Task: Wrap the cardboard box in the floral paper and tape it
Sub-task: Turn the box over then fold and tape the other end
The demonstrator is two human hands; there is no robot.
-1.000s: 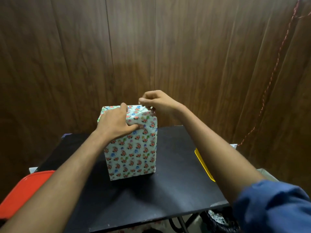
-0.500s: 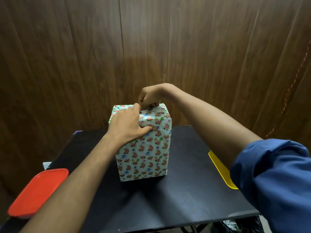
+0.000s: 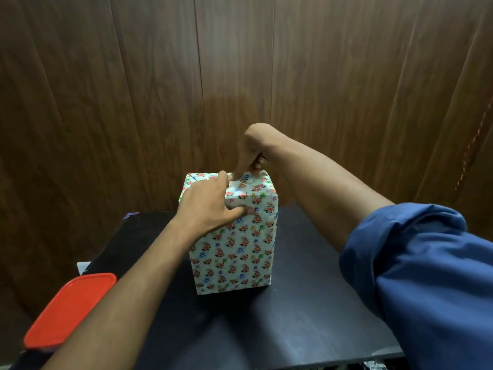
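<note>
Floral paper [image 3: 234, 252] covers the box [image 3: 232, 273] on every side that shows, and the box stands upright near the middle of the black desk [image 3: 301, 321]. The left hand [image 3: 206, 206] lies over the top near corner of the box, its fingers spread across the top and its thumb pressed flat against the front face, holding the paper down. The right hand [image 3: 252, 153] comes in from above and behind, wrist bent, its fingers curled downward and pinching at the paper along the top far edge of the box; what exactly sits between the fingertips is too small to tell. A rolled-up blue sleeve [image 3: 426, 276] fills the lower right and hides that part of the desk. A red lid [image 3: 69, 308] lies at the left edge of the desk, well apart from the box, partly crossed by the left forearm. Just beyond it a white corner [image 3: 81, 267] of something peeks out. Brown wood panelling [image 3: 160, 89] forms the wall behind, and a reddish cord [image 3: 477, 145] hangs down at the far right.
</note>
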